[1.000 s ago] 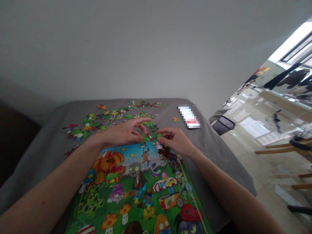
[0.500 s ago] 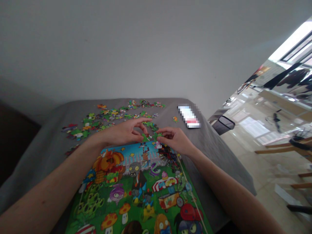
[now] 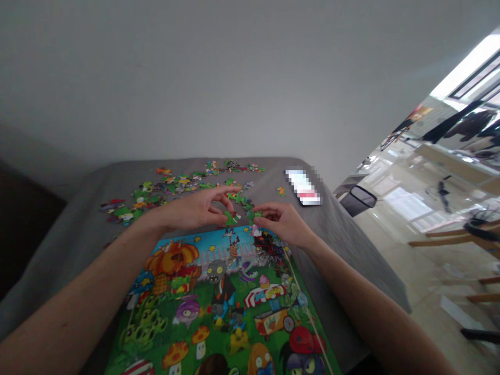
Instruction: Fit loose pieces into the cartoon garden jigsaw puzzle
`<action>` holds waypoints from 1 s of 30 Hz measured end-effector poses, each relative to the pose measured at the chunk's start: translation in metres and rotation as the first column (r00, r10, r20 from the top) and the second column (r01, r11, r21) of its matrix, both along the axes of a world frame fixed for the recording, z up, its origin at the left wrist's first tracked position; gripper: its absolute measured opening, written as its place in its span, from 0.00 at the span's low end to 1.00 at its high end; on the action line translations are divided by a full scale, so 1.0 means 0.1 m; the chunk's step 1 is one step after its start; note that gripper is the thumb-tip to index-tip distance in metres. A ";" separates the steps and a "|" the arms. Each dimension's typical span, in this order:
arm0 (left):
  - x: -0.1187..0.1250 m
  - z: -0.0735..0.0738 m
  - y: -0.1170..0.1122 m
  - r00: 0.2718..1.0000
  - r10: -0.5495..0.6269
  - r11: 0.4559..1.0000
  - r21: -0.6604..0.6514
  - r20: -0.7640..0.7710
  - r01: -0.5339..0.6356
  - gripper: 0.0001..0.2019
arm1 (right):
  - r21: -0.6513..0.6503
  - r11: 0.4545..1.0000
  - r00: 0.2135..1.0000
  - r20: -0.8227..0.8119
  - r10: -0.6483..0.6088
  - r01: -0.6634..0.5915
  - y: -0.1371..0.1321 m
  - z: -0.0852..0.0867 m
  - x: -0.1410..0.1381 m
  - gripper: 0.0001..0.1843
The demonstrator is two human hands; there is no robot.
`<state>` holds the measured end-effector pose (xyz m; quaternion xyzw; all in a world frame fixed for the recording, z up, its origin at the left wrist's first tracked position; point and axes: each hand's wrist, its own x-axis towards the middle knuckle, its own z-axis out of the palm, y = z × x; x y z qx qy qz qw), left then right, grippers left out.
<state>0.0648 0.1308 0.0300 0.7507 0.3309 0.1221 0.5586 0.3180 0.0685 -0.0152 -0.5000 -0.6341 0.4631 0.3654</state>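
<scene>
Between the thumb and fingers of my left hand (image 3: pixel 203 209) is a mostly green jigsaw puzzle piece (image 3: pixel 231 219) with a bit of red and white. My right hand (image 3: pixel 282 223) pinches another green puzzle piece (image 3: pixel 252 216). A small gap separates the two pieces, just beyond the far edge of a colourful cartoon picture sheet (image 3: pixel 226 323). Loose puzzle pieces (image 3: pixel 182 181) lie scattered beyond and to the left of my left hand. A few green pieces (image 3: pixel 242 201) rest just past the gap between my hands.
A grey cloth (image 3: pixel 344 260) covers the table, which stands against a pale wall (image 3: pixel 250 78). Toward the back right lies a phone (image 3: pixel 302 186) with a blurred screen, and a lone orange piece (image 3: pixel 280 191) is beside it. Wooden chair legs (image 3: pixel 449 238) show at the right.
My left hand has shifted slightly left with its piece, widening the gap to the piece in my right hand. My right hand stays nearly in place.
</scene>
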 end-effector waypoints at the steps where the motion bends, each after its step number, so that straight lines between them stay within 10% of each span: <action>1: 0.00 0.00 0.00 1.000 0.001 1.000 -0.003 0.002 -0.001 0.42 | 0.002 1.000 1.000 0.001 0.001 -0.001 0.00 0.00 0.00 0.18; 30: 0.03 -0.01 -0.02 1.000 -0.010 1.000 -0.009 -0.001 0.010 0.41 | 0.001 1.000 1.000 -0.013 0.001 -0.001 -0.01 0.02 -0.01 0.18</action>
